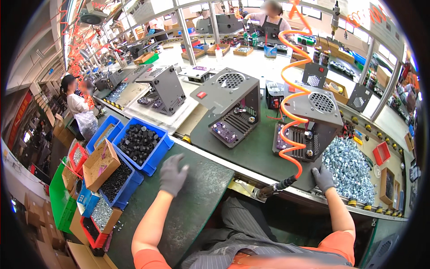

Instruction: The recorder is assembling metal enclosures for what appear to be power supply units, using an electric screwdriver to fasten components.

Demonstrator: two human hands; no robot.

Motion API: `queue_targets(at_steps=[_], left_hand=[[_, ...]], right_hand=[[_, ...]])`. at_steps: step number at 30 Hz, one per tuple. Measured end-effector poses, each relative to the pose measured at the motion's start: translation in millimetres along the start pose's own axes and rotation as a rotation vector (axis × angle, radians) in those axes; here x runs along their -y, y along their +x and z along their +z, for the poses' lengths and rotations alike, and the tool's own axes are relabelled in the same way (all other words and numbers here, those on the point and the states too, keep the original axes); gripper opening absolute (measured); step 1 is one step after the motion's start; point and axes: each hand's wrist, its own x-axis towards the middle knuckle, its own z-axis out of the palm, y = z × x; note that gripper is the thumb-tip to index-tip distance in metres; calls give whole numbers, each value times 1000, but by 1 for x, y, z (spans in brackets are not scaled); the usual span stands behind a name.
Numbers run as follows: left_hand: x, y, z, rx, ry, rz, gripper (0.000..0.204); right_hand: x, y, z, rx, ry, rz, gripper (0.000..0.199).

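My left hand (pixel 174 175), in a grey glove, is held over the green bench top beside a blue bin of black knobs (pixel 139 142). Its fingers and thumb are apart, with nothing in them. Also gloved in grey, my right hand (pixel 324 178) closes on the right edge of a green board (pixel 260 154); some of its fingers are hidden. Two bent grey metal housings stand on that board: one left (pixel 233 105), one right (pixel 311 112). Each has a round vent, a red switch and a purple circuit board inside.
An air screwdriver (pixel 273 188) hangs on a coiled orange hose (pixel 293 96) before the right housing. Silvery nuts (pixel 349 168) are heaped at right. Red, blue and cardboard bins of small parts crowd the left. Another housing (pixel 162 89) stands farther left. A person (pixel 271 20) works opposite.
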Motion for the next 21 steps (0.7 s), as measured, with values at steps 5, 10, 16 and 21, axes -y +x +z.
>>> queue_targets(at_steps=[5, 10, 16, 21], left_hand=[[73, -74, -12, -27, 323, -295, 39], [77, -77, -4, -13, 378, -237, 37], [71, -73, -10, -19, 392, -284, 36], [75, -72, -7, -28, 370, -252, 35]], right_hand=[[46, 2, 18, -52, 147, -67, 49], [106, 23, 36, 142, 113, -43, 50], [172, 44, 79, 301, 475, -262, 50], [229, 83, 130, 388, 365, -176, 40]])
